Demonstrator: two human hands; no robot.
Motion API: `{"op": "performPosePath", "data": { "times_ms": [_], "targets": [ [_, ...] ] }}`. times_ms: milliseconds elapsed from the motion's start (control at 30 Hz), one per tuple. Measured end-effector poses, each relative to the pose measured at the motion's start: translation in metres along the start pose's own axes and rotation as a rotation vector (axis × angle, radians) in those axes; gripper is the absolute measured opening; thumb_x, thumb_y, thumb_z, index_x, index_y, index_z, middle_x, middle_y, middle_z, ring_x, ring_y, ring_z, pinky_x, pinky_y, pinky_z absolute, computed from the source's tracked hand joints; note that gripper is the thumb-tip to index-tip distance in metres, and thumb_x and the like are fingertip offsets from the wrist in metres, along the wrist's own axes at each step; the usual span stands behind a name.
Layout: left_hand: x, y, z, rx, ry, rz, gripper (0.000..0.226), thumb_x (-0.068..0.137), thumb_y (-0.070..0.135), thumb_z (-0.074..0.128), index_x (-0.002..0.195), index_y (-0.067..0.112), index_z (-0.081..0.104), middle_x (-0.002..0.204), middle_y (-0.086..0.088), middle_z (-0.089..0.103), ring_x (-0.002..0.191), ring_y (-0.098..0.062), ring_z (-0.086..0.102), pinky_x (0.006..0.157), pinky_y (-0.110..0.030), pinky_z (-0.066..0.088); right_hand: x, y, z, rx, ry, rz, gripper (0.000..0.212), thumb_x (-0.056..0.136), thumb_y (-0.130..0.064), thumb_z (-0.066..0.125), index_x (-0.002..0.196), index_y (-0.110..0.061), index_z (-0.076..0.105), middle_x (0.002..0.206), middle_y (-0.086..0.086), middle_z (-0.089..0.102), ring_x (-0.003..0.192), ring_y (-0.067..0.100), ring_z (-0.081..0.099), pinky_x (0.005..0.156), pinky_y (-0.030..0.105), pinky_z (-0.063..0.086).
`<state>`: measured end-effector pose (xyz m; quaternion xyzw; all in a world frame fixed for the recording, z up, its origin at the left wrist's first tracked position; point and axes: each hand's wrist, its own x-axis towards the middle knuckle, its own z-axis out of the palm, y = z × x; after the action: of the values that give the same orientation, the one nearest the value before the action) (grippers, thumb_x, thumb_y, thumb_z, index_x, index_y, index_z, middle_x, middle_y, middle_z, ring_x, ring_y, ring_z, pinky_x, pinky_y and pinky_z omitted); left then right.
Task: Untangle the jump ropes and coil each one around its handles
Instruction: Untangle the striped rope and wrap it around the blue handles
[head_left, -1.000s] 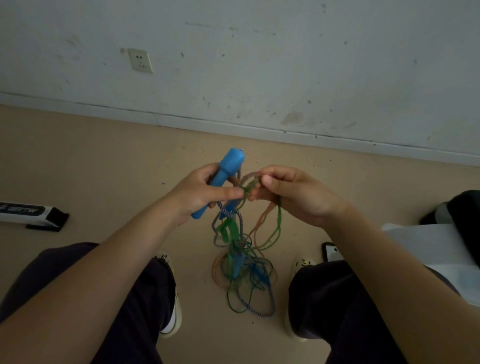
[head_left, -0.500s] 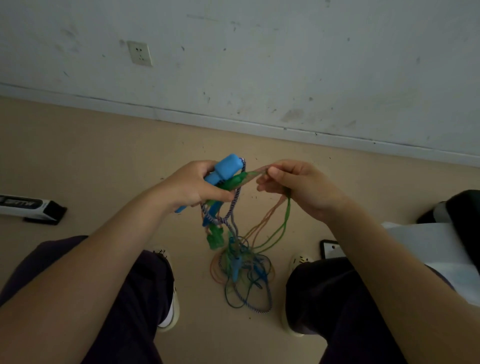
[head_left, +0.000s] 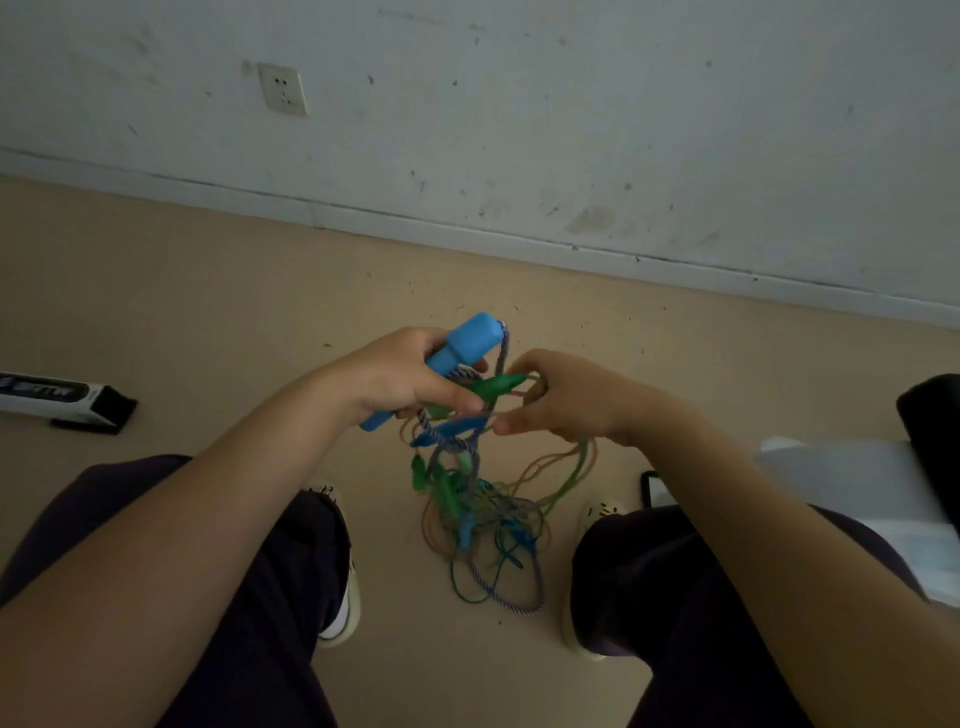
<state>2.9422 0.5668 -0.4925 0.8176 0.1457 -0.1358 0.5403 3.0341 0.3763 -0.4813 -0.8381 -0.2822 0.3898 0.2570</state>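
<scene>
Closer together now than half a second back, both hands, with the right one dropped lower and tucked in against the green handle. Beige floor (head_left: 218, 291) spread below a scuffed white wall (head_left: 571, 104), socket (head_left: 283, 88) set into it at upper left. Dark-trousered knees at either bottom corner, pale shoes poking out beneath. Black-and-white box (head_left: 62, 400) flat on the floor at far left. Tangled jump ropes (head_left: 483, 519) hanging between the knees, lowest loops pooled on the floor, orange, green and braided blue-white strands knotted through one another. Left hand (head_left: 400, 379) wrapped around the blue handle (head_left: 457, 351), thick end tilted up and right. Right hand (head_left: 566, 400) curled, fingertips pinching thin cords just beside the green handle (head_left: 493, 387), which sits between both hands.
</scene>
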Motion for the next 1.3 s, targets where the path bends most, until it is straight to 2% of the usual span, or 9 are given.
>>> {"op": "performPosePath", "data": {
  "times_ms": [167,400,500,567,667,767,967,1133,1300],
  "targets": [
    [0.003,-0.011,-0.010,-0.189,0.156,-0.037,0.026,0.083,0.015,0.078,0.106,0.019,0.069,0.085,-0.012,0.069,0.046,-0.009,0.042,0.044,-0.024,0.036,-0.007,0.012,-0.017,-0.260,0.008,-0.020,0.045,0.076,-0.056,0.073,0.086,-0.012,0.071,0.064,0.000,0.051,0.056,0.014,0.044,0.058,0.028,0.036],
    [0.004,-0.012,-0.004,-0.265,0.210,-0.059,0.017,0.092,0.018,0.068,0.108,0.012,0.068,0.085,-0.001,0.072,0.050,-0.010,0.047,0.043,-0.024,0.037,-0.010,0.011,-0.024,0.798,-0.039,-0.319,0.042,0.094,-0.045,0.048,0.106,-0.009,0.066,0.048,-0.006,0.024,0.040,0.009,0.016,0.042,0.024,0.013],
    [0.005,-0.010,-0.006,-0.360,0.266,-0.080,0.017,0.096,0.022,0.065,0.111,0.014,0.066,0.097,-0.003,0.072,0.052,-0.013,0.053,0.045,-0.025,0.038,-0.009,0.014,-0.029,0.994,-0.043,-0.453,0.035,0.099,-0.036,0.042,0.122,-0.017,0.061,0.048,-0.008,0.025,0.039,0.006,0.019,0.043,0.027,0.012],
    [0.005,-0.010,-0.007,-0.409,0.272,-0.085,0.020,0.097,0.024,0.063,0.116,0.016,0.065,0.105,-0.003,0.073,0.054,-0.014,0.055,0.046,-0.025,0.039,-0.009,0.015,-0.034,1.016,0.090,-0.477,0.029,0.103,-0.031,0.039,0.112,-0.015,0.060,0.051,-0.006,0.029,0.041,0.008,0.026,0.043,0.025,0.020],
    [0.004,-0.010,-0.007,-0.413,0.285,-0.066,0.019,0.096,0.022,0.063,0.113,0.017,0.067,0.105,-0.003,0.074,0.055,-0.014,0.055,0.047,-0.026,0.040,-0.001,0.023,-0.035,0.980,0.444,-0.278,0.026,0.105,-0.025,0.041,0.102,-0.010,0.062,0.060,-0.001,0.045,0.051,0.013,0.043,0.052,0.025,0.040],
    [0.001,-0.008,-0.006,-0.415,0.273,-0.033,0.016,0.095,0.019,0.063,0.110,0.014,0.068,0.100,-0.003,0.074,0.054,-0.015,0.054,0.047,-0.026,0.040,0.006,0.028,-0.030,0.742,0.607,-0.072,0.032,0.105,-0.024,0.042,0.122,-0.005,0.060,0.080,0.006,0.062,0.064,0.017,0.059,0.064,0.030,0.052],
    [-0.006,-0.001,-0.002,-0.373,0.189,0.053,0.019,0.095,0.021,0.063,0.112,0.013,0.067,0.099,-0.002,0.075,0.052,-0.013,0.052,0.046,-0.024,0.039,0.004,0.015,-0.014,0.064,0.535,0.120,0.072,0.094,-0.037,0.061,0.152,-0.009,0.029,0.151,0.013,0.038,0.124,0.025,0.047,0.098,0.036,0.040],
    [-0.009,0.003,0.001,-0.393,0.065,0.116,0.025,0.095,0.022,0.061,0.116,0.009,0.065,0.102,-0.006,0.074,0.047,-0.012,0.047,0.043,-0.023,0.035,0.001,0.009,-0.004,-0.079,0.525,-0.090,0.077,0.081,-0.045,0.074,0.145,-0.026,0.037,0.150,0.006,0.034,0.134,0.022,0.039,0.103,0.031,0.033],
    [-0.011,0.005,0.004,-0.465,-0.033,0.215,0.028,0.090,0.027,0.065,0.113,0.011,0.065,0.098,-0.007,0.072,0.043,-0.011,0.044,0.042,-0.023,0.034,0.002,-0.001,0.009,0.004,0.190,-0.189,0.084,0.075,-0.043,0.081,0.144,-0.023,0.037,0.137,-0.004,0.054,0.124,0.012,0.052,0.101,0.028,0.040]
  ]
}}
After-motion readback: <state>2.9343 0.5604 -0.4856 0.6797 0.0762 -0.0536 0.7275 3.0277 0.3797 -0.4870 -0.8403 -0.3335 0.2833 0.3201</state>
